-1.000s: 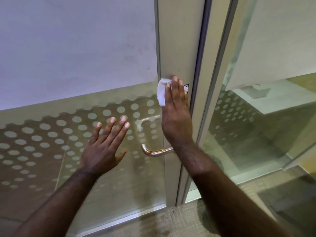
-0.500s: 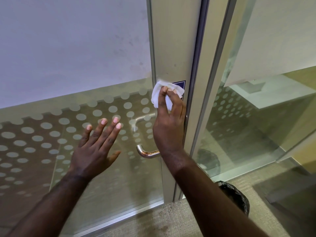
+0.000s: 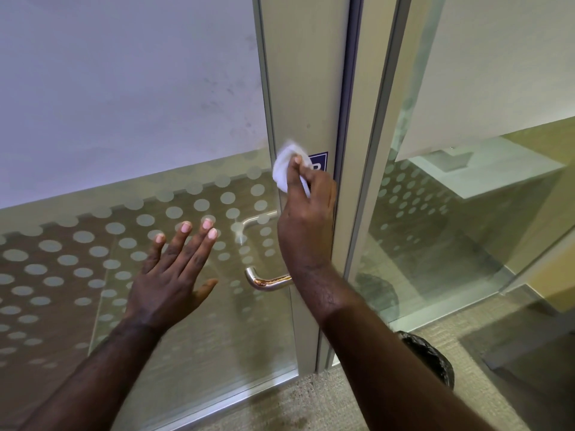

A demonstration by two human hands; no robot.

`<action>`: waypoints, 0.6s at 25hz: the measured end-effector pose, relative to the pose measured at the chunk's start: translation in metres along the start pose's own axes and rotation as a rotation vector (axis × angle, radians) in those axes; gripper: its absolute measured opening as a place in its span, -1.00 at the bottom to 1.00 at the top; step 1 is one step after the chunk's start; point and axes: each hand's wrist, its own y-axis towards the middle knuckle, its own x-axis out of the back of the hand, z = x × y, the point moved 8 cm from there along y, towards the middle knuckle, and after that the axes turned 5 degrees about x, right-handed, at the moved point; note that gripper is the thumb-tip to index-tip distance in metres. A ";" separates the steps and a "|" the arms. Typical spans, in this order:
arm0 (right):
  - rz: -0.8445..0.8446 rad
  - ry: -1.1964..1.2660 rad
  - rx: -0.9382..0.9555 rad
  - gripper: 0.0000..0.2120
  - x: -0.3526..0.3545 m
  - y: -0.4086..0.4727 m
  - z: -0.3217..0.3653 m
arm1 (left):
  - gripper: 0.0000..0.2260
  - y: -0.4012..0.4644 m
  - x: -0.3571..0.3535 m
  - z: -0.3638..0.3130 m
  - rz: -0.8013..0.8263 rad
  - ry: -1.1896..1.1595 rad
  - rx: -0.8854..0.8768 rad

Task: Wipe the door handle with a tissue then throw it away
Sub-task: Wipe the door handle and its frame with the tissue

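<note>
Beige carpet [image 3: 314, 405] runs along the foot of the door, and a black-lined bin [image 3: 435, 359] peeks out just behind the right forearm, low at the door frame's base. Nearer than either, two bare forearms reach up from the bottom of the view.

The left hand [image 3: 171, 275] is spread open and flat, palm toward the glass door panel [image 3: 130, 306] — its fingers [image 3: 183, 241] are held fairly close together, thumb splayed to the side, gripping nothing. Whether the palm actually presses the glass or floats just off it I cannot tell.

The right hand [image 3: 306, 219] is raised higher, its fingers curled round a crumpled white tissue [image 3: 284, 169], pinched between thumb and fingertips. The tissue sits against the pale metal door stile [image 3: 305, 88], partly covering a small dark blue sticker [image 3: 320, 161], and its edges are blurred.

Below that hand the door handle [image 3: 264, 279] — a polished lever with a rounded bend at its free end — juts leftward from the stile, its root hidden behind the right wrist. Tissue and handle are well apart; the tissue is well above the lever.

Further off, the glass carries a band of frosted dots [image 3: 77, 237] beneath a fully frosted upper area. A second glazed panel [image 3: 466, 228] on the right shows a room beyond.
</note>
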 end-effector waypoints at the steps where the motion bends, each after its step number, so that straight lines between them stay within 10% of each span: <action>1: 0.034 -0.019 -0.043 -0.50 0.000 -0.009 -0.001 | -0.15 0.000 0.000 0.000 0.002 0.000 0.002; 15: 0.099 -0.021 -0.196 -0.49 -0.001 -0.006 0.011 | -0.14 0.003 0.003 -0.002 0.031 -0.014 0.003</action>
